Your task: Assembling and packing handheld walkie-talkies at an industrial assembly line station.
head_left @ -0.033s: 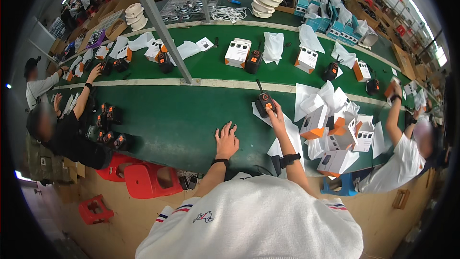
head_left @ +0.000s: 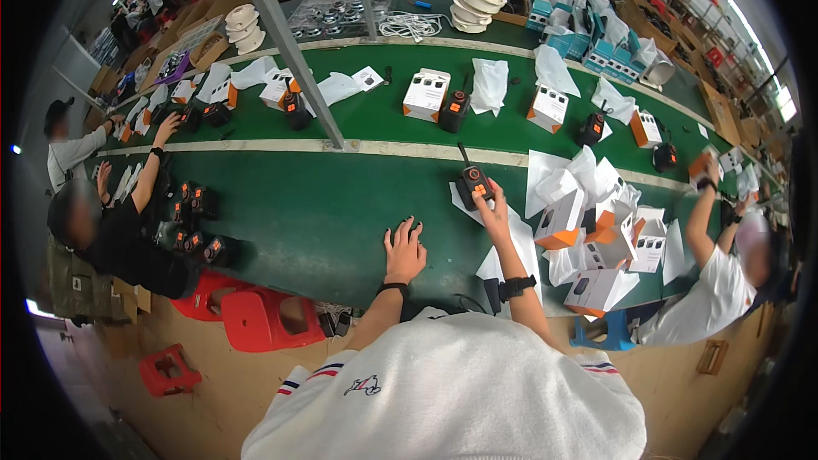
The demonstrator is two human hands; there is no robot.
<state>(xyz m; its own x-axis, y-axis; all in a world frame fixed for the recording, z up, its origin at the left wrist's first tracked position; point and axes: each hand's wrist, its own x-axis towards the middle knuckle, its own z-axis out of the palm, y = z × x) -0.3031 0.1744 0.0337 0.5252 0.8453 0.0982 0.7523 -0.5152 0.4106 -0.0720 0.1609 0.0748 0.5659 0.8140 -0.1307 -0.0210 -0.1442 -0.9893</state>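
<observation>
My right hand grips a black walkie-talkie-like device with a thin antenna and orange buttons. The thumb lies over its button face, and the antenna points away from me. White wrapping sheets lie beneath and beside this hand. To the left, my left hand rests on the dark green bench, fingers spread, holding nothing. A pile of white and orange boxes with loose sheets lies just right of my right hand.
Beyond a pale ledge, the green belt carries more devices and boxes. A metal post rises at the ledge. Co-workers sit at left and right. Several devices stand left; red stools are below.
</observation>
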